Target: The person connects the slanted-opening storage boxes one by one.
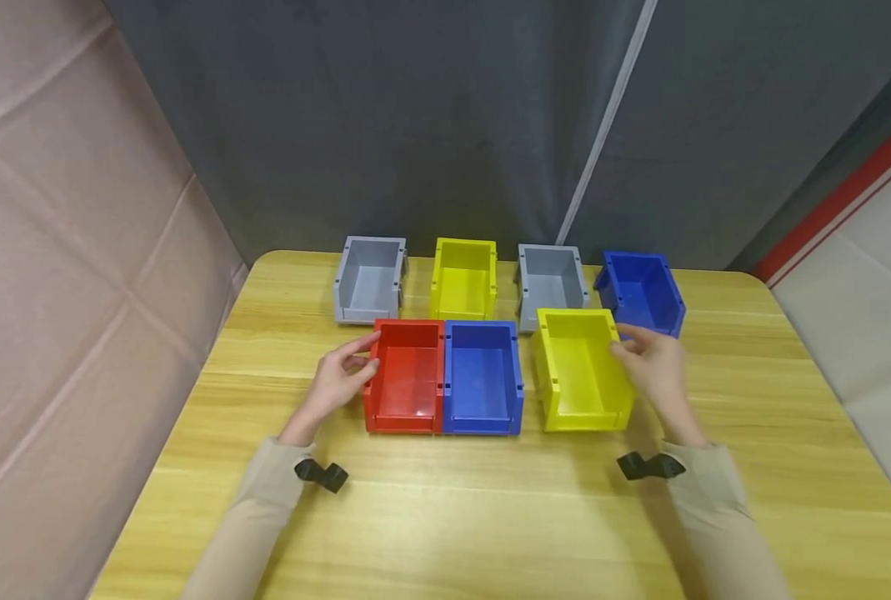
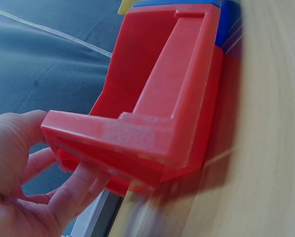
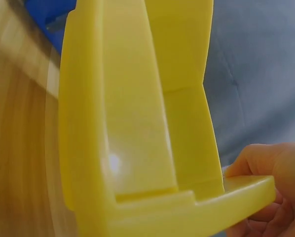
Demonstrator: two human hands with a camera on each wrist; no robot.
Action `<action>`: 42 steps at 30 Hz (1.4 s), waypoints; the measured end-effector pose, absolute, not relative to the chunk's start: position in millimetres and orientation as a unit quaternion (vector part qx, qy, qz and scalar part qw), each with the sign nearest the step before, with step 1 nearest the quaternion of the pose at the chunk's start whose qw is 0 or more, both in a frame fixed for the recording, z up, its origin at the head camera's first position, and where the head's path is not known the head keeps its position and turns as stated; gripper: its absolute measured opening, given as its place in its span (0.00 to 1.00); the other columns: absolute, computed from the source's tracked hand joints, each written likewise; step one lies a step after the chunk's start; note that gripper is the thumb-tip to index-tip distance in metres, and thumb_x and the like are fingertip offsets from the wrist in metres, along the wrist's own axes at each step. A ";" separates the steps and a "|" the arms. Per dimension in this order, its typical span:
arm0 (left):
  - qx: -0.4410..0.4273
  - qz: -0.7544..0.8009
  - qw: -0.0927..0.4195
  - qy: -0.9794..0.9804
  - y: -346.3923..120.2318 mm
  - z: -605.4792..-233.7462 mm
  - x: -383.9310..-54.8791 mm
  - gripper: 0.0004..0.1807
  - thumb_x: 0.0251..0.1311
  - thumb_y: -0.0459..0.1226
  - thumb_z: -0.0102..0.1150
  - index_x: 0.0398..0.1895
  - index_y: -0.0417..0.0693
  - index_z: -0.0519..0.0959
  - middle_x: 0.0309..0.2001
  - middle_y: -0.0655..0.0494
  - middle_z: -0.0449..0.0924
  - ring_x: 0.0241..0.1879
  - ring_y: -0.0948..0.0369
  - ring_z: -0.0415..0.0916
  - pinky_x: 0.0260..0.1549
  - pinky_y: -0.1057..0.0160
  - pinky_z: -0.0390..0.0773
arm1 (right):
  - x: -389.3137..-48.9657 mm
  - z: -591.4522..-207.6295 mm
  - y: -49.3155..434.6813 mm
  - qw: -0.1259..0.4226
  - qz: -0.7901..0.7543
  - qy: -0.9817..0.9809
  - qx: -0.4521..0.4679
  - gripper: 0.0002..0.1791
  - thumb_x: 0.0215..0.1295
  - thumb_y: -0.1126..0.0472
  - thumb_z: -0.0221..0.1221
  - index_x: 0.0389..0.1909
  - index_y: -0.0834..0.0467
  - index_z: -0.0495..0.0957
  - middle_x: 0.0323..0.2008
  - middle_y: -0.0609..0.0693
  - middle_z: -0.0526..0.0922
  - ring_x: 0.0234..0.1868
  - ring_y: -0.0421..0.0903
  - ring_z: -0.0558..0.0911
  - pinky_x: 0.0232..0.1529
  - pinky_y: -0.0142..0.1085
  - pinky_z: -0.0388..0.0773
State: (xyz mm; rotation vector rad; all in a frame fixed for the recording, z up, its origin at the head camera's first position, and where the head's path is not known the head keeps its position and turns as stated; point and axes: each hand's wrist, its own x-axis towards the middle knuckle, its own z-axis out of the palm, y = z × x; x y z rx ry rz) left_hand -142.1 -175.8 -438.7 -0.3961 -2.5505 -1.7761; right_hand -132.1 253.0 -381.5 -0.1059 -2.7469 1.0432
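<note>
My left hand [image 1: 337, 382] grips the left side wall of a red storage bin [image 2: 192, 94], with its thumb at the rim and its fingers against the outer side. The red bin stands side by side with a blue bin [image 1: 479, 379]. My right hand [image 1: 653, 367] pinches the right side wall of a yellow bin [image 3: 132, 98]. In the head view a narrow gap separates this yellow bin from the blue one. A shadow shows on the wood beside it. All three bins have their open, low fronts toward me.
Behind stands a back row: a grey bin [image 1: 370, 279], another yellow bin [image 1: 463, 279], a second grey bin [image 1: 552, 279] and a dark blue bin [image 1: 643, 292]. The wooden table [image 1: 453, 517] ends at a dark curtain [image 1: 385, 117] at the back.
</note>
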 end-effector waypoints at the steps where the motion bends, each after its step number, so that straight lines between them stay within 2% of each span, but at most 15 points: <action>1: -0.126 -0.568 0.003 -0.814 -176.8 -442.2 -143.5 0.25 0.58 0.22 0.55 0.61 0.34 0.69 0.57 0.33 0.71 0.41 0.43 0.78 0.26 0.70 0.79 | -132.8 -381.1 251.3 0.094 0.356 -0.929 -0.039 0.17 0.61 0.67 0.56 0.49 0.71 0.77 0.33 0.67 0.83 0.29 0.54 0.80 0.24 0.26 0.72; 6: -0.132 -0.576 0.003 -0.806 -177.2 -446.5 -145.5 0.26 0.57 0.23 0.55 0.61 0.35 0.70 0.58 0.35 0.70 0.41 0.42 0.78 0.26 0.68 0.80 | -136.5 -381.1 245.4 0.084 0.362 -0.928 -0.040 0.18 0.61 0.67 0.56 0.50 0.71 0.77 0.34 0.66 0.83 0.28 0.53 0.80 0.23 0.27 0.73; 14: -0.138 -0.579 0.006 -0.804 -175.2 -445.7 -146.7 0.26 0.57 0.22 0.55 0.61 0.33 0.68 0.57 0.31 0.70 0.41 0.40 0.77 0.23 0.69 0.79 | -141.1 -378.8 241.9 0.113 0.361 -0.925 -0.034 0.17 0.57 0.68 0.57 0.47 0.73 0.78 0.31 0.67 0.83 0.27 0.56 0.82 0.19 0.25 0.71; 21: -0.122 -0.579 -0.014 -0.806 -167.5 -414.3 -134.3 0.25 0.57 0.20 0.52 0.60 0.26 0.66 0.56 0.27 0.68 0.42 0.35 0.75 0.22 0.71 0.77 | -141.1 -375.2 238.8 0.100 0.362 -0.926 -0.041 0.17 0.58 0.68 0.57 0.47 0.73 0.78 0.31 0.67 0.83 0.27 0.55 0.82 0.20 0.25 0.71; 27: -0.121 -0.577 -0.014 -0.807 -167.0 -412.7 -132.6 0.25 0.57 0.20 0.53 0.60 0.26 0.66 0.56 0.27 0.68 0.42 0.36 0.75 0.24 0.72 0.77 | -141.6 -379.3 236.5 0.090 0.356 -0.929 -0.048 0.18 0.59 0.67 0.57 0.49 0.72 0.77 0.31 0.66 0.83 0.25 0.51 0.80 0.19 0.27 0.71; 33: -0.112 -0.578 -0.013 -0.808 -168.2 -411.9 -131.2 0.25 0.58 0.21 0.53 0.60 0.27 0.67 0.56 0.27 0.69 0.42 0.38 0.76 0.23 0.71 0.77 | -140.9 -379.8 235.2 0.091 0.350 -0.932 -0.025 0.18 0.60 0.67 0.56 0.49 0.74 0.76 0.31 0.67 0.83 0.26 0.53 0.80 0.20 0.28 0.72; 42: -0.119 -0.575 -0.012 -0.810 -169.0 -412.5 -132.0 0.24 0.58 0.21 0.53 0.60 0.26 0.67 0.56 0.26 0.69 0.41 0.37 0.76 0.24 0.71 0.77 | -140.3 -385.2 236.3 0.135 0.325 -0.935 0.040 0.17 0.58 0.71 0.57 0.47 0.76 0.76 0.22 0.63 0.81 0.16 0.45 0.70 0.14 0.28 0.65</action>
